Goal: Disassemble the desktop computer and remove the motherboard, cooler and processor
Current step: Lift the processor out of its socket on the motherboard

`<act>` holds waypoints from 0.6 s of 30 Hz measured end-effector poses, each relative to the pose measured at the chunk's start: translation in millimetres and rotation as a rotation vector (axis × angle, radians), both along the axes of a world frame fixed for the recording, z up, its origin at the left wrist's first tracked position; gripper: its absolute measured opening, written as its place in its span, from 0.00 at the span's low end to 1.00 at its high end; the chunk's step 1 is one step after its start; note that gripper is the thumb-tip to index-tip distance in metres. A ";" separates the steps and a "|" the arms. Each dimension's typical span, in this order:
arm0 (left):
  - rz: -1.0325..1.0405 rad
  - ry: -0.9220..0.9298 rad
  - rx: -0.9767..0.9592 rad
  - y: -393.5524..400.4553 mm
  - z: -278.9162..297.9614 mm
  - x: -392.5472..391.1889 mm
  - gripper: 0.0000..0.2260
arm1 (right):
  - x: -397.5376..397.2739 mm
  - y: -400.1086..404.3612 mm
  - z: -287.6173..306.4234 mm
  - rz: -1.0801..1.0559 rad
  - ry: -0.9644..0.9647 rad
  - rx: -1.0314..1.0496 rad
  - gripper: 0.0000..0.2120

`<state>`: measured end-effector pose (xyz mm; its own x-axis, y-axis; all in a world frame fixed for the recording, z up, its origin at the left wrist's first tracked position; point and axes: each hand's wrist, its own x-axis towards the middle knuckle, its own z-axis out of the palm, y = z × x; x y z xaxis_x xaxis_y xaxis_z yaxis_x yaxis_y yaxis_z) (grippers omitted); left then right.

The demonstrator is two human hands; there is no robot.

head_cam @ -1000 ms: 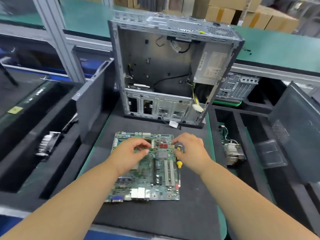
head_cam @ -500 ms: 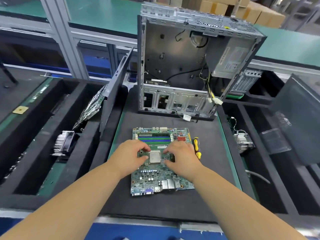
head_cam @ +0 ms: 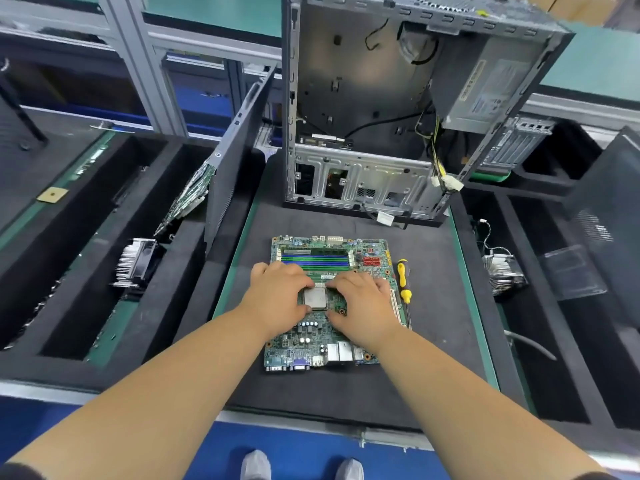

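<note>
The green motherboard (head_cam: 322, 344) lies flat on the black mat in front of the emptied computer case (head_cam: 363, 98). Its silver processor (head_cam: 315, 297) sits in the socket at the board's middle. My left hand (head_cam: 277, 299) has its forefinger and thumb curled at the processor's left edge. My right hand (head_cam: 363, 303) does the same at the right edge. A yellow-handled screwdriver (head_cam: 402, 280) lies on the mat just right of the board, held by nobody. A finned cooler (head_cam: 504, 275) rests in the black tray to the right.
The upright case stands open just behind the board, cables hanging at its right. A dark side panel (head_cam: 235, 161) leans at the left. The left foam tray holds another heatsink (head_cam: 136, 263) and green boards (head_cam: 187, 195). Black bins flank both sides.
My right hand has let go of the screwdriver, which now lies beside the board. Both hands have closed in on the processor. The view has tilted down and nearer.
</note>
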<state>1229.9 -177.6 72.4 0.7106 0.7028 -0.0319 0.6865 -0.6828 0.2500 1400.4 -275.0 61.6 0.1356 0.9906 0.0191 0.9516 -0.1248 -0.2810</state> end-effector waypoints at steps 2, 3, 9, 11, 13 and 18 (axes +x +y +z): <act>0.004 -0.006 0.006 -1.1 -0.8 -0.4 0.19 | -0.7 -1.1 0.2 -0.011 0.025 -0.001 0.24; 0.005 -0.006 0.011 -1.7 -0.8 -0.7 0.18 | -0.8 -1.0 0.4 -0.014 0.031 -0.002 0.24; 0.021 0.031 0.024 -1.6 1.0 -1.1 0.16 | -3.4 -0.9 0.2 -0.037 0.032 0.004 0.24; 0.030 0.038 0.021 -1.9 2.0 0.2 0.17 | -3.2 0.2 2.1 -0.022 0.004 0.003 0.24; 0.038 0.041 0.015 -2.0 2.8 0.6 0.16 | -2.2 2.1 5.7 0.023 -0.071 -0.019 0.24; 0.051 0.032 0.001 -3.4 2.7 -0.6 0.16 | -5.3 7.8 14.8 0.117 -0.313 -0.047 0.18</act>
<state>1229.3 -181.0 75.1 0.6729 0.7378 -0.0535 0.7278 -0.6473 0.2266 1395.2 -267.1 76.4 0.0156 0.9999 -0.0043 0.9994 -0.0154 0.0311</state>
